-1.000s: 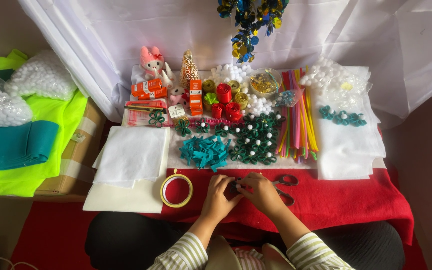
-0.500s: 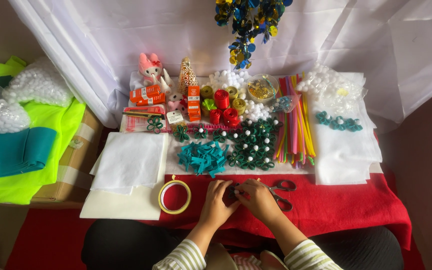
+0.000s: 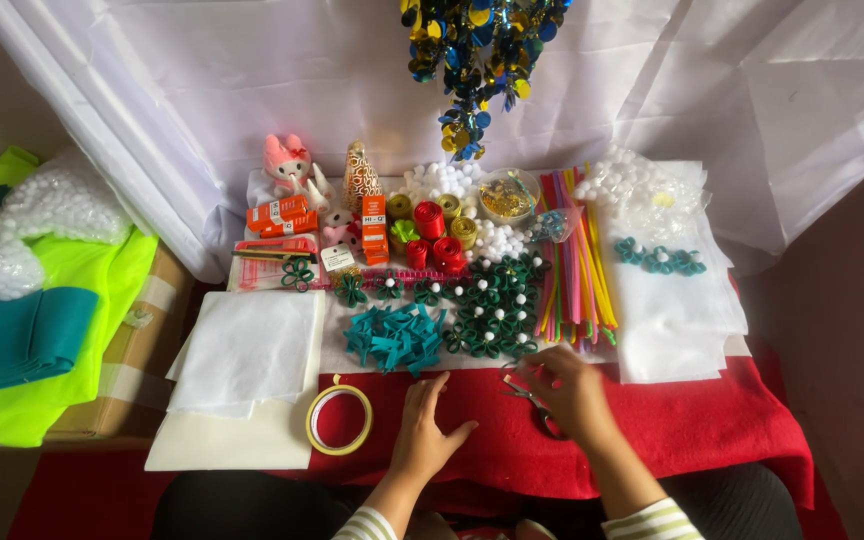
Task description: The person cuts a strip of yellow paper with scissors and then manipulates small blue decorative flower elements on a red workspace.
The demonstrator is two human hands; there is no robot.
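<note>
Here my left hand (image 3: 425, 430) lay flat and open on the red cloth (image 3: 712, 425), fingers spread, holding nothing. It rested just right of the yellow tape roll (image 3: 339, 419), close but not touching it.

My right hand (image 3: 567, 390) was over the scissors (image 3: 532, 402), which lay on the red cloth just right of my left hand. My fingers curled down onto the scissors and touched them. I could not tell if I had a real grip on them, because my hand hid the handles. Only the metal blades peeked out on the left side of that hand.

Just behind the scissors sat the dark green paper flowers (image 3: 492, 305) with little white balls in their middles. Left of the flowers was a heap of teal paper bits (image 3: 397, 338). Right of the flowers lay the bright craft sticks (image 3: 577, 260) in pink, yellow and green, and past them a stack of white sheets (image 3: 677, 310).

Left of the tape roll lay more white sheets (image 3: 247, 350). Far behind the scissors stood red ribbon rolls (image 3: 430, 220), orange boxes (image 3: 277, 214) and a small pink plush toy (image 3: 285, 160).
</note>
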